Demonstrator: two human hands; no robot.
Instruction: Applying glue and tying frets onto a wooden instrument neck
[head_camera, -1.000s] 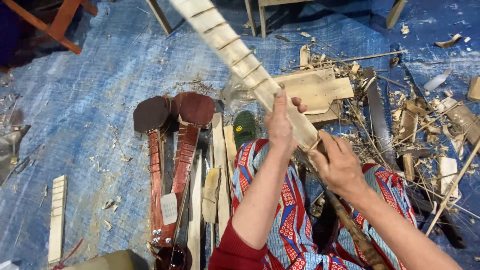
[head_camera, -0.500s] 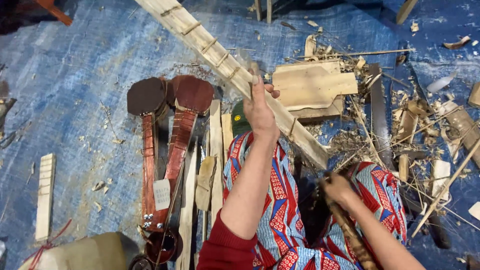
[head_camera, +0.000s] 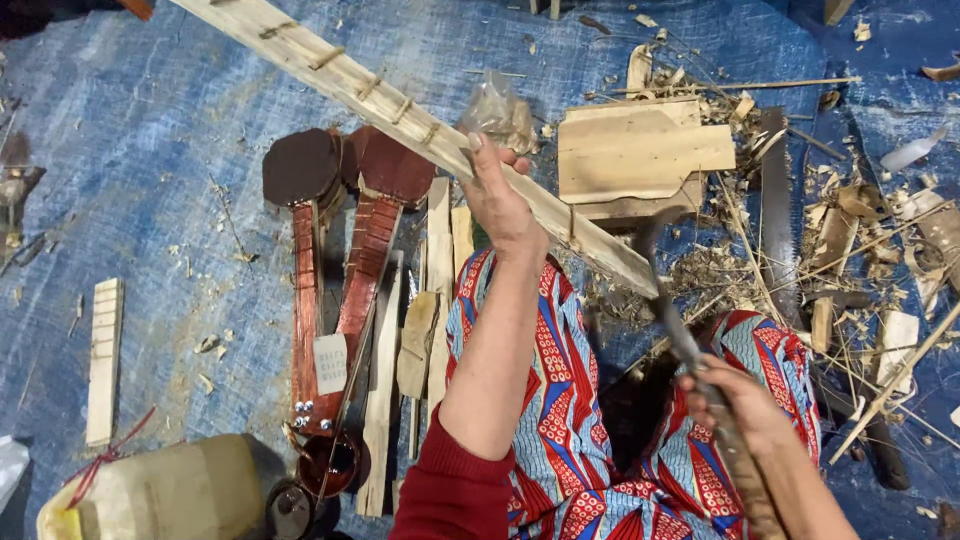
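My left hand (head_camera: 497, 195) grips a long pale wooden neck (head_camera: 400, 105) with small fret bars, held slanting from the upper left down to the right above my lap. My right hand (head_camera: 745, 415) is closed on the handle of a curved metal blade tool (head_camera: 668, 300), whose hooked tip rises towards the lower end of the neck. My legs are covered in a red, blue and white patterned cloth (head_camera: 570, 420).
Two reddish-brown stringed instruments (head_camera: 335, 290) lie on the blue tarp (head_camera: 150, 180) beside wooden slats. A cut wooden board (head_camera: 640, 150) and wood shavings lie at the right, with a saw blade (head_camera: 775, 210). A yellowish plastic jug (head_camera: 160, 495) sits at the lower left.
The wooden neck has swung to a flatter slant and my left hand slid up along it. My right hand left the neck and dropped to my lap holding the curved blade tool.
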